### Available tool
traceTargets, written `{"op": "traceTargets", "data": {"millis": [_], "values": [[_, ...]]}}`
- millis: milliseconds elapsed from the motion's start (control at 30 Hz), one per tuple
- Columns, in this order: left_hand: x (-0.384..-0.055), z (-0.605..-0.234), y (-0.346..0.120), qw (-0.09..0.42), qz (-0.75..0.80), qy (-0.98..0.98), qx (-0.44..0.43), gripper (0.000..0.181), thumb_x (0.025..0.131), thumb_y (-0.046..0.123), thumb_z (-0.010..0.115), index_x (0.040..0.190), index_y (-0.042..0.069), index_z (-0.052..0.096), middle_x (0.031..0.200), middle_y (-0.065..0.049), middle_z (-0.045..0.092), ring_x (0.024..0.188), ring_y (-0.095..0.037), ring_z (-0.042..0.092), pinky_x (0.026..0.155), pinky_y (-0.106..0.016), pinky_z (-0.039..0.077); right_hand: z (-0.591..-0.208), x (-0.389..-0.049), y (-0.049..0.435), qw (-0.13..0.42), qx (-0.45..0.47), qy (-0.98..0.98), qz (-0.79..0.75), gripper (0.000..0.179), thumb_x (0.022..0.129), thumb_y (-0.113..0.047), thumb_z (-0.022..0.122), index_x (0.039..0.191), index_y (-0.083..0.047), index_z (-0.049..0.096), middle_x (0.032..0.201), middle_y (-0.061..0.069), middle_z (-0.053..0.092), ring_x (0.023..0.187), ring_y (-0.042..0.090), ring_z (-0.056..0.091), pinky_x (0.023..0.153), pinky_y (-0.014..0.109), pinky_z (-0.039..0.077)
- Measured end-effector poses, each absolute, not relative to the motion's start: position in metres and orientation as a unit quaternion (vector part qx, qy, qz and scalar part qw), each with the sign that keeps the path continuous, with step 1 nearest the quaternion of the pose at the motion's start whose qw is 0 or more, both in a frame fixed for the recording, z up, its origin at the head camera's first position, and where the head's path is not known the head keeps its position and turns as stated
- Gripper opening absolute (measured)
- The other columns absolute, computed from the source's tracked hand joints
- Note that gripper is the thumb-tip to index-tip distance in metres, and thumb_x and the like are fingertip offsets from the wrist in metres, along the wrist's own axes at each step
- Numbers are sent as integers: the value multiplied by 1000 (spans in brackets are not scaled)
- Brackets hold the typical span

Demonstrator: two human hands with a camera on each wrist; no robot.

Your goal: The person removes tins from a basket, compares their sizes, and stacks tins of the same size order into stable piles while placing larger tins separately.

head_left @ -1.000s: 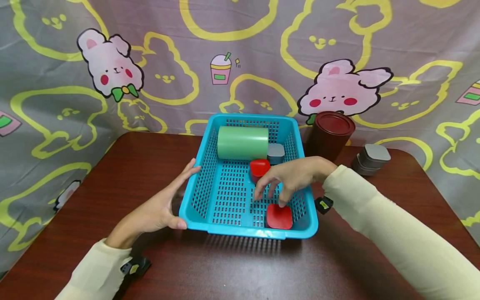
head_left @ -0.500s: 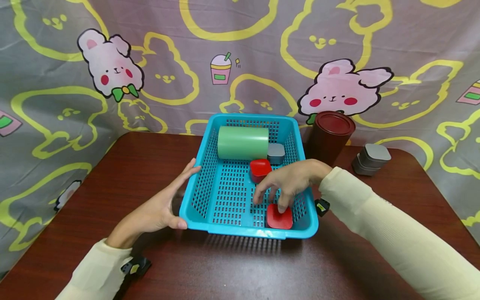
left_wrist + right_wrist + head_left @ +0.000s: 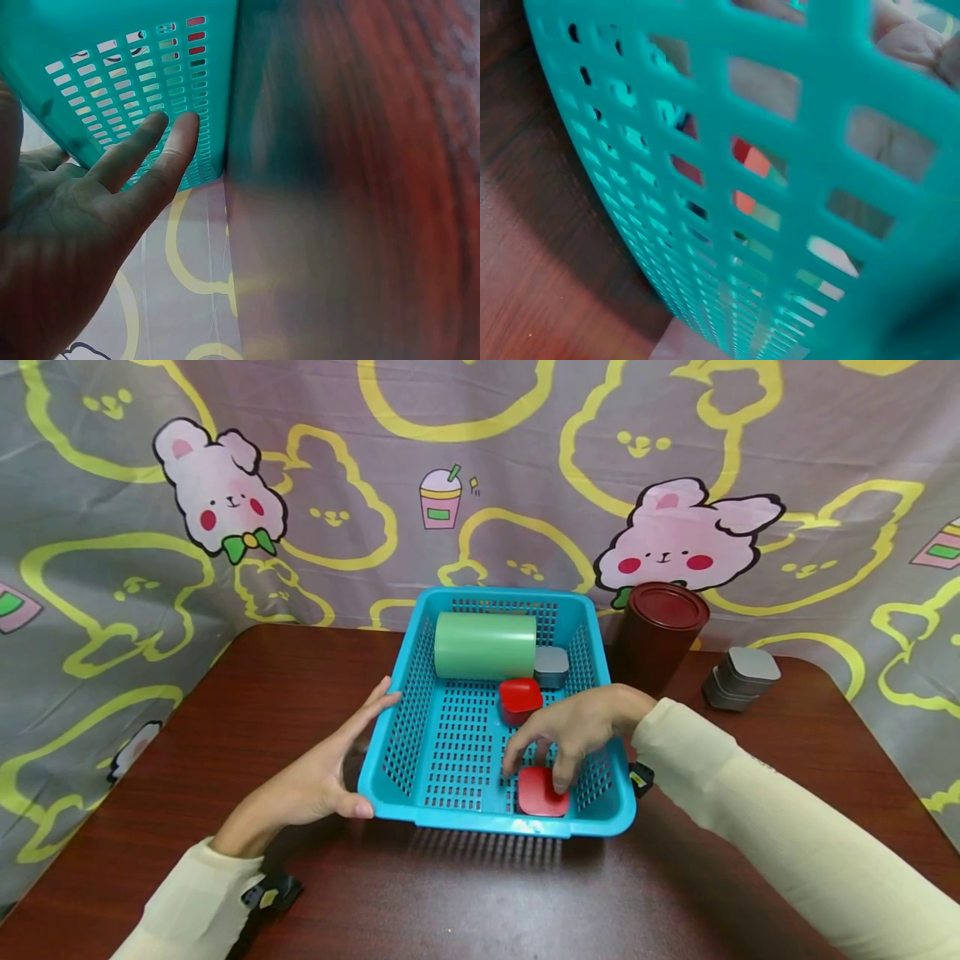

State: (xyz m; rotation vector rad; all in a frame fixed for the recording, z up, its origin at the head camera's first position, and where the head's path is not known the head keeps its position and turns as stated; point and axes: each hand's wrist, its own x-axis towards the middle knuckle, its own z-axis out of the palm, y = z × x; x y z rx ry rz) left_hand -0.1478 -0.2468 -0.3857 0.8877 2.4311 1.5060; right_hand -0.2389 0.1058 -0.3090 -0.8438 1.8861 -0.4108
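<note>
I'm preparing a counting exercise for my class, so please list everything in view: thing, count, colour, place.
basket: 1, blue, on the table
cylinder: 1, green, lying inside the basket's far end
small box: 1, grey, at the cylinder's right end
far red container: 1, red, mid-basket, right side
near red container: 1, red, basket's near right
canister: 1, dark red, beyond the basket's right side
stacked boxes: count unclear, grey, right of the canister
table: 1, reddish brown, under everything
cloth: 1, greyish with yellow outlines, behind
sleeves: 2, cream, on the arms
wrist devices: 2, black, at the wrists
left hand: 1, basket's left side
right hand: 1, thumb against near red container
</note>
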Motion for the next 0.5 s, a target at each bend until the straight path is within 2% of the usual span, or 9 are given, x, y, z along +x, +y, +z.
{"op": "traceTargets", "data": {"millis": [233, 500], "values": [[-148, -386, -248, 74, 499, 811, 296, 122, 78, 81, 71, 169, 24, 14, 178, 1, -11, 120, -43, 55, 87, -33, 62, -312, -237, 105, 494, -350, 778, -169, 61, 84, -8, 82, 140, -28, 65, 144, 4, 52, 134, 32, 47, 88, 43, 63], [-149, -386, -248, 69, 495, 813, 300, 123, 77, 82, 70, 169, 24, 14, 178, -4, -11, 119, -43, 56, 86, -32, 62, -314, -235, 104, 489, -344, 782, -178, 65, 84, -8, 84, 141, -31, 64, 144, 4, 51, 135, 31, 46, 89, 44, 63]]}}
